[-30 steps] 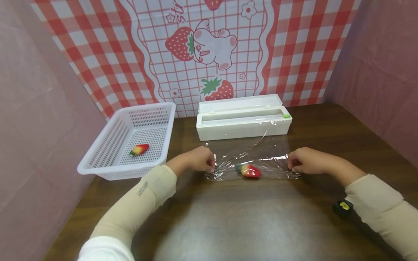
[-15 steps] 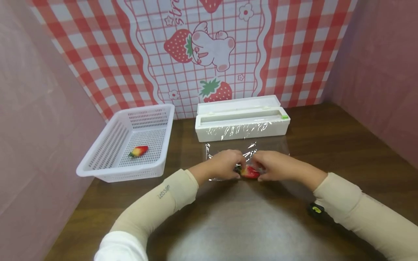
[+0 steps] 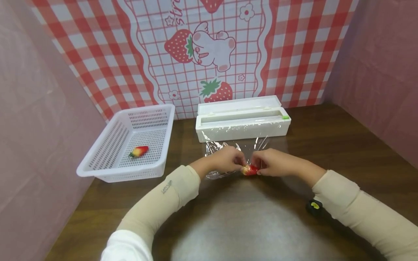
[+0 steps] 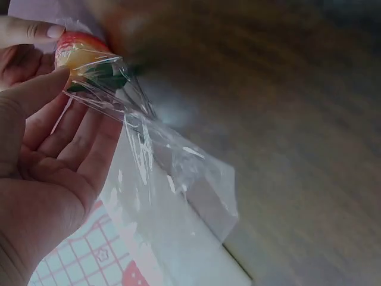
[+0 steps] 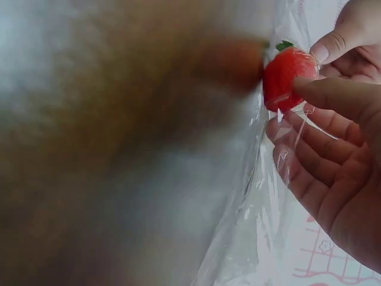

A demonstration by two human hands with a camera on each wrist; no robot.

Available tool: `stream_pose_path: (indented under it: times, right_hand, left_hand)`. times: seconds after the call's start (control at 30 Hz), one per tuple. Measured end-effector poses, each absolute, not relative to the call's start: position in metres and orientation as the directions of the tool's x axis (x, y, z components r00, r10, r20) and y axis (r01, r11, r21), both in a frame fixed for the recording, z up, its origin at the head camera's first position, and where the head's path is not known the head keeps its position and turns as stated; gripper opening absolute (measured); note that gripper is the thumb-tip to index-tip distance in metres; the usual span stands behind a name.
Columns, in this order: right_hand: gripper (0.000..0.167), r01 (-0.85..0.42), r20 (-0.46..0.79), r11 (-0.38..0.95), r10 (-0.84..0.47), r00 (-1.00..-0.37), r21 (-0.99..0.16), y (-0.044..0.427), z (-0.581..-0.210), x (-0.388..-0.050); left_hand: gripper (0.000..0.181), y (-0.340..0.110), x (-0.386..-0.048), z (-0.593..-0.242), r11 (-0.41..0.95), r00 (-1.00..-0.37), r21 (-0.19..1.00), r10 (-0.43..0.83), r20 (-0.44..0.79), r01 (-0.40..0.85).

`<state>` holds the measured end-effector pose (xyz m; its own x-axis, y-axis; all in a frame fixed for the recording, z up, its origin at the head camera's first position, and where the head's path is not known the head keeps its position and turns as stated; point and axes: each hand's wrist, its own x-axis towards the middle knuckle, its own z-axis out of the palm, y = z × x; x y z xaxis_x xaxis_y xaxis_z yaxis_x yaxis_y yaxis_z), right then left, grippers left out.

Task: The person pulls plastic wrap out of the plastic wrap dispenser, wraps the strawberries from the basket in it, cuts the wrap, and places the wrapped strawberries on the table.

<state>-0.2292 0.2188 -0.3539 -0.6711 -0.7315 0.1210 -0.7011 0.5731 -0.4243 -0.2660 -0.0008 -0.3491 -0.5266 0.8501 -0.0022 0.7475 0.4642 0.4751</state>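
A red and yellow toy strawberry with green leaves lies between my two hands, just above the table. Clear plastic wrap covers its leafy end and trails away toward the white box. My left hand pinches the leaf end through the film, thumb on the near side and fingers behind. At the red tip, my right hand grips the strawberry with thumb and fingers, film stretched over its fingertips. How far the wrap goes round the fruit is hard to tell.
Behind the hands stands a white wrap box with its lid up. A white basket on the left holds another strawberry. Beside the right forearm is a small black object with a yellow-green mark.
Both hands came inward from the film's near corners to the strawberry, bringing film with them. Over the last half second they have lifted slightly, and the left hand now covers the leaves.
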Motion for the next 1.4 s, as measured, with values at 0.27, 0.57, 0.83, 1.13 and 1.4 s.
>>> stream_pose_path:
  times: [0.27, 0.57, 0.83, 1.13, 1.4]
  right_hand:
    - [0.011, -0.638, 0.072, 0.602, -0.698, -0.712, -0.480, 0.222, -0.347, -0.247]
    - [0.009, -0.655, 0.097, 0.636, -0.683, -0.724, -0.409, 0.220, -0.354, -0.266]
    - [0.008, -0.672, 0.213, 0.678, -0.639, -0.739, -0.299, 0.215, -0.359, -0.271]
    - [0.016, -0.688, 0.210, 0.647, -0.660, -0.721, -0.330, 0.220, -0.357, -0.267]
    - [0.032, -0.693, 0.179, 0.623, -0.683, -0.708, -0.363, 0.221, -0.362, -0.271]
  left_hand:
    - [0.016, 0.001, -0.282, -0.345, 0.563, -0.593, 0.389, 0.804, -0.052, 0.729]
    - [0.016, 0.010, -0.297, -0.352, 0.634, -0.645, 0.309, 0.760, -0.079, 0.709]
    - [0.010, 0.014, -0.301, -0.353, 0.677, -0.695, 0.258, 0.719, -0.030, 0.689]
    - [0.015, 0.013, -0.288, -0.348, 0.641, -0.660, 0.202, 0.750, 0.038, 0.740]
    - [0.027, 0.015, -0.293, -0.353, 0.597, -0.613, 0.178, 0.789, 0.047, 0.782]
